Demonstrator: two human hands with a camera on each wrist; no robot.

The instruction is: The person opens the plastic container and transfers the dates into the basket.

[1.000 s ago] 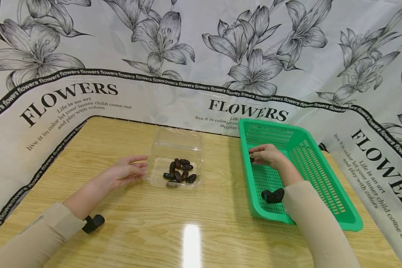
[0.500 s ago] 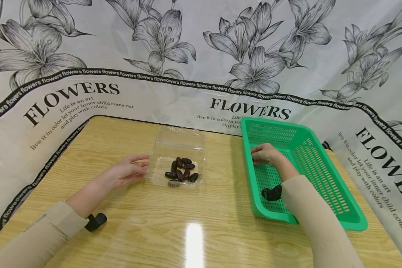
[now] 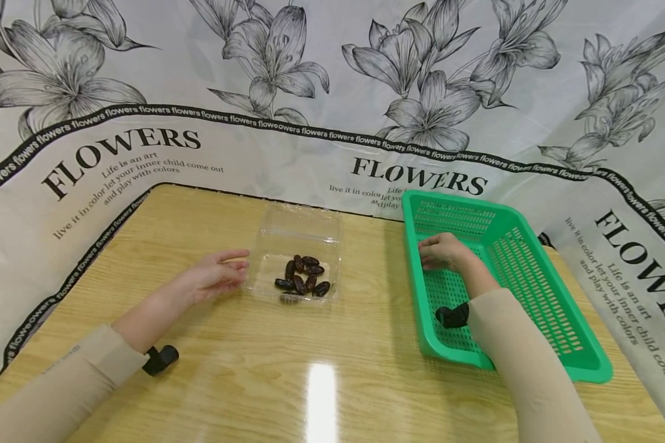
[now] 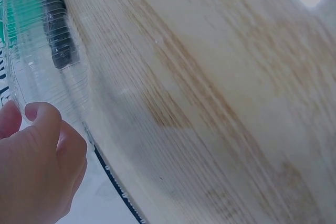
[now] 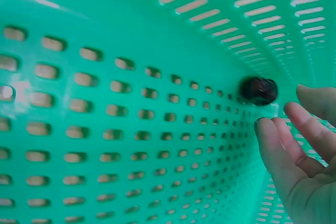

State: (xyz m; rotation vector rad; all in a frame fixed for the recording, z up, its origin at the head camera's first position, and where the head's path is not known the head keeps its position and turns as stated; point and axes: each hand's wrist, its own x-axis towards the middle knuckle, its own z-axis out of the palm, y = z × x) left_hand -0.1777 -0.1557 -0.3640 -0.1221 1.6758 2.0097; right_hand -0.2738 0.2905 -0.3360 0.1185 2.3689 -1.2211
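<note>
The right sleeve (image 3: 537,369) is covering part of the green basket (image 3: 414,271); the left wrist view's edges are cropping the left grip (image 4: 42,166) and clear box (image 4: 31,77).

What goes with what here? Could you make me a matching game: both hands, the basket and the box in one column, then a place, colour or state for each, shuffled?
Column one:
1. left hand
2. basket
3. right hand
4. box

Column two:
A. green, full of slots
B. see-through, with several dates in it
C. reaching down inside the basket
D. at the side of the box

Right pairs: 1-D, 2-A, 3-C, 4-B
</note>
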